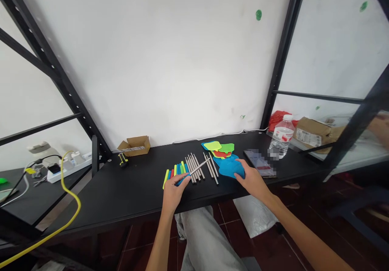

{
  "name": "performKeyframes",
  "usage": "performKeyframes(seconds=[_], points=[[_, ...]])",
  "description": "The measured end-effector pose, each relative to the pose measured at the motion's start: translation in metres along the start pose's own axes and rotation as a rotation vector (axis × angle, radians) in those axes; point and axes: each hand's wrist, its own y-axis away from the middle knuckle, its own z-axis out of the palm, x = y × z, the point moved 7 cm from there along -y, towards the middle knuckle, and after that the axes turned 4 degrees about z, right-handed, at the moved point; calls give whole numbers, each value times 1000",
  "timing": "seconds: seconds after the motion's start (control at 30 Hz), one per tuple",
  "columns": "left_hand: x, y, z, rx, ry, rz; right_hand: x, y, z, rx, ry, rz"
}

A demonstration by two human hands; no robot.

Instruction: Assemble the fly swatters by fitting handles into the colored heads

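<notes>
Right now, starting at the far left, a yellow cable [68, 190] loops off the neighbouring shelf and a small open cardboard box [134, 145] sits near the wall on the black counter [127, 190], both well apart from my work. Next comes the row of coloured tubes [175, 170], yellow, red, green and blue, lying side by side near the front edge.

My left hand [172, 194] is curled, fingers closed round 1 blue-handled rod [194, 170] whose thin grey shaft points up and to the right, across the loose bundle of plain grey rods [194, 166] just beside the tubes. I judge the grip sits low on the handle, so the tip will swing easily; keeping the wrist steady and the shaft lifted clear of the other rods should stop it scattering them.

Further right, my right hand [252, 180] lies mostly flat and spread, fingertips pressing on the blue mesh head [229, 166], with nothing clasped. Behind it lies a stack of more heads [219, 147], yellow, green and red. Holding that blue head firmly down seems wise to me, since it looks light and may slide.

A phone [258, 162] lies just beside that hand, and a water bottle [282, 137] stands beyond it.
</notes>
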Motion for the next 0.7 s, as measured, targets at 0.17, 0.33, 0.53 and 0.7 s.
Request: performKeyframes(seconds=[0.17,0.33,0.53,0.7], points=[[2,1,0,-2,2,-18,11,7,11,-19,-78,28],[-2,0,-1,13,-4,-33,7,-6,-12,118,-388,29],[-3,-1,-2,12,-19,-22,10,-27,-8,265,-911,167],[-3,-1,-1,0,-19,-13,20,-34,35,226,-1121,303]])
